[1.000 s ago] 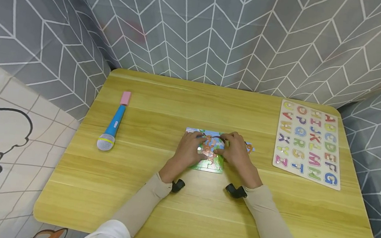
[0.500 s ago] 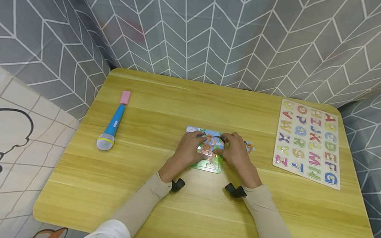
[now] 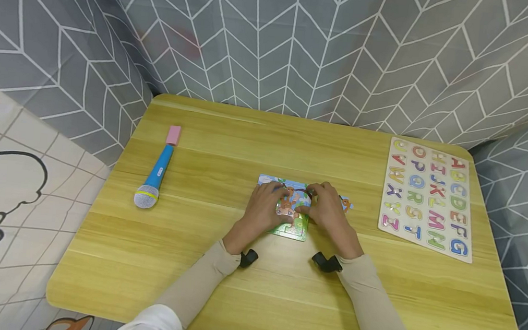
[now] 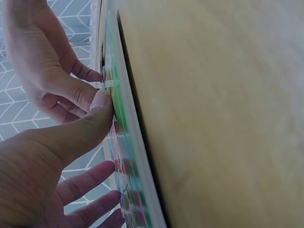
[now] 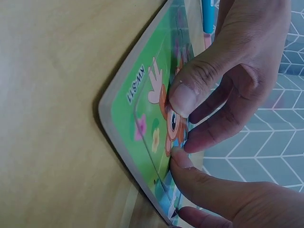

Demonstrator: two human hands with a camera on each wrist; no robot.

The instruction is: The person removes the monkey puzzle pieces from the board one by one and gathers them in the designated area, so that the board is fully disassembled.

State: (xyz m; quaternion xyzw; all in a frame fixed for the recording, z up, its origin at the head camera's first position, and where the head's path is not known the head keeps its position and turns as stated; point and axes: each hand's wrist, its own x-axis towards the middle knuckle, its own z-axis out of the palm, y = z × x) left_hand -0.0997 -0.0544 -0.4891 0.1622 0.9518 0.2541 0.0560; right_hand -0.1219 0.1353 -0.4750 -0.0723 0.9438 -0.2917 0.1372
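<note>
A jigsaw puzzle (image 3: 290, 232) with a cartoon animal on green and blue lies flat on the table in front of me. My left hand (image 3: 262, 205) is over its left half, thumb and spread fingertips touching the picture. From the right side, my right hand (image 3: 328, 208) rests its thumb and fingertips on the surface. The right wrist view shows both thumbs close together beside the animal's eye, on the puzzle board (image 5: 124, 118). A small loose puzzle piece (image 3: 346, 204) lies just right of my right hand, partly hidden by it.
A blue toy microphone (image 3: 155, 176) lies at the left, with a pink block (image 3: 173, 135) at its end. On the right is an alphabet board (image 3: 419, 241) with colourful letters. Patterned grey curtains (image 3: 274, 45) stand behind the wooden table (image 3: 228, 141).
My left hand has shifted slightly to the right, its thumb reaching further across the lower puzzle. My right hand stays almost in place.
</note>
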